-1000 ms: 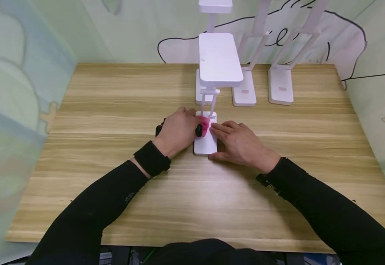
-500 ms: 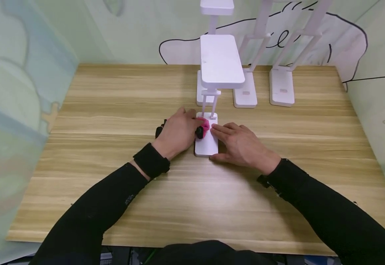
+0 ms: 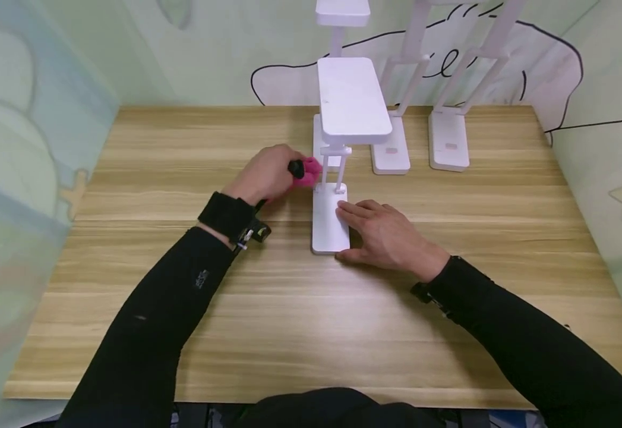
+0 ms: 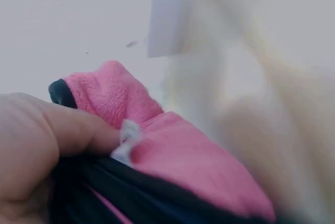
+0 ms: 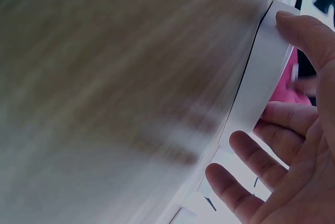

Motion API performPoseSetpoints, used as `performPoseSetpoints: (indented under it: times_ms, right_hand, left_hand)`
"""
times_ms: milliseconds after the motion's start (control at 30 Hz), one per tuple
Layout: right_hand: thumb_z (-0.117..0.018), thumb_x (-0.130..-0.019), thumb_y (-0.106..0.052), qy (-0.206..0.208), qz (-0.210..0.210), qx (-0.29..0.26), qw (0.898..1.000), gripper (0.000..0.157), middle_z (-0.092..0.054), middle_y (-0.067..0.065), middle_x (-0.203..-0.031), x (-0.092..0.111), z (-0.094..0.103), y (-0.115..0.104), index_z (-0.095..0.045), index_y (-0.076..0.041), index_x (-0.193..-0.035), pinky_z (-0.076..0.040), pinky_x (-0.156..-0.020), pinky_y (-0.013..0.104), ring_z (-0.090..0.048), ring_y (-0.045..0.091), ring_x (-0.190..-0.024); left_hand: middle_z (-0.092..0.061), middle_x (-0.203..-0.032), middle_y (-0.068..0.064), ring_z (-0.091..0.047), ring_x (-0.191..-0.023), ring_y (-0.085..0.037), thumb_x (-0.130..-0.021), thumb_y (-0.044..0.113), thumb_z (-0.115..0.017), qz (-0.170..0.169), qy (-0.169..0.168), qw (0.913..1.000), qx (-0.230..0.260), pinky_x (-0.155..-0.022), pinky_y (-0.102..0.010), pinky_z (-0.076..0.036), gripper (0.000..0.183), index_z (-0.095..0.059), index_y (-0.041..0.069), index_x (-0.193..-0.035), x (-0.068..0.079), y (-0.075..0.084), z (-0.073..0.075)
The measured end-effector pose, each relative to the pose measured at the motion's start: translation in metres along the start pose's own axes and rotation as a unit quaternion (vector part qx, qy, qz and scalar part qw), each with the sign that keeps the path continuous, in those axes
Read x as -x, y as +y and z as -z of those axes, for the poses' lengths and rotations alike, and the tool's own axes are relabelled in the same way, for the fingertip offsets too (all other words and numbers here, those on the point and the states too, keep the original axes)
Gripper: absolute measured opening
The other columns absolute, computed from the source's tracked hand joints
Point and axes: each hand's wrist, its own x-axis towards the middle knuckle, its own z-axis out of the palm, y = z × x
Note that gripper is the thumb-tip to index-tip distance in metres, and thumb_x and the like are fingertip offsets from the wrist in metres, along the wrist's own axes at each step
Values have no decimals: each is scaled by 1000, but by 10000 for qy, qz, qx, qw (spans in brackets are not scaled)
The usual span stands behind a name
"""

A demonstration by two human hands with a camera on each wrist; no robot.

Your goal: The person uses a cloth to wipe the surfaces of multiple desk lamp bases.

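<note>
A white folding desk lamp stands mid-table; its flat base (image 3: pixel 325 223) points toward me and its rectangular head (image 3: pixel 353 98) hangs above. My left hand (image 3: pixel 268 172) grips a pink fluffy cloth with black trim (image 3: pixel 309 172), to the left of the lamp's struts. The left wrist view shows the thumb pressing on the pink cloth (image 4: pixel 183 161), near a small white tag (image 4: pixel 125 143). My right hand (image 3: pixel 388 238) rests against the base's right side, index fingertip over its edge and thumb by the near corner. In the right wrist view its fingers (image 5: pixel 256 156) are spread along the base.
Behind stand several more white lamps, with bases at the back (image 3: pixel 391 151) and back right (image 3: pixel 448 142). A painted wall (image 3: pixel 182 65) closes off the far side of the wooden table (image 3: pixel 225 333).
My left hand has lifted the pink cloth off the lamp base and carried it left and away from me, beside the struts. The right hand has stayed in place on the base.
</note>
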Motion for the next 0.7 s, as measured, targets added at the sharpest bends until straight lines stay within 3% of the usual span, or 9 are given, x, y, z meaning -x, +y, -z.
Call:
performPoseSetpoints:
  times_ms: [100,167,300,500,600,700]
  right_hand:
    - [-62,-73,-64,-12,-30,8,10000,89,-41,7,-148,0,1,0,-41,-10,-141,-41,-101,54,-44,32,-126]
    - [-62,-73,-65,-5,-76,30,10000,89,-41,7,-148,0,2,0,-41,-12,-141,-41,-100,55,-44,32,-126]
    - [-61,-72,-67,5,-186,122,9998,90,-42,5,-148,1,2,0,-41,-15,-142,-42,-97,57,-46,32,-125]
    - [-60,-72,-68,93,-93,170,9998,90,-42,4,-148,2,2,-1,-39,-16,-143,-43,-96,58,-48,32,-123]
    - [-61,-74,-66,91,50,107,9999,89,-41,5,-148,3,3,1,-39,-14,-143,-43,-97,56,-48,32,-124]
    - [-62,-75,-63,40,210,34,9998,87,-41,6,-148,4,5,5,-40,-11,-142,-42,-99,54,-46,31,-125]
  left_hand:
    - [-60,-100,-8,-51,-83,-21,-88,4,-47,-104,-631,9979,94,-70,-29,-44,27,-62,7,-110,-26,13,1]
    - [-54,-90,-8,-48,-73,-20,-90,6,-44,15,-1197,9928,41,-60,-28,-40,20,-57,4,-105,-43,19,1]
    - [-49,-84,-7,-47,-66,-19,-95,15,-41,399,-2004,9789,-80,-54,-27,-38,17,-52,6,-103,-57,21,4]
    - [-53,-79,-6,-49,-66,-18,-85,5,-42,498,-1993,9782,320,-54,-27,-39,23,-62,9,-95,-35,2,8]
    - [-55,-83,-7,-50,-69,-18,-82,2,-40,489,-1938,9790,394,-57,-27,-41,35,-65,13,-103,-28,-5,7]
    - [-56,-94,-6,-50,-72,-18,-83,0,-39,268,-1822,9819,447,-57,-26,-40,43,-63,14,-116,-33,-4,5]
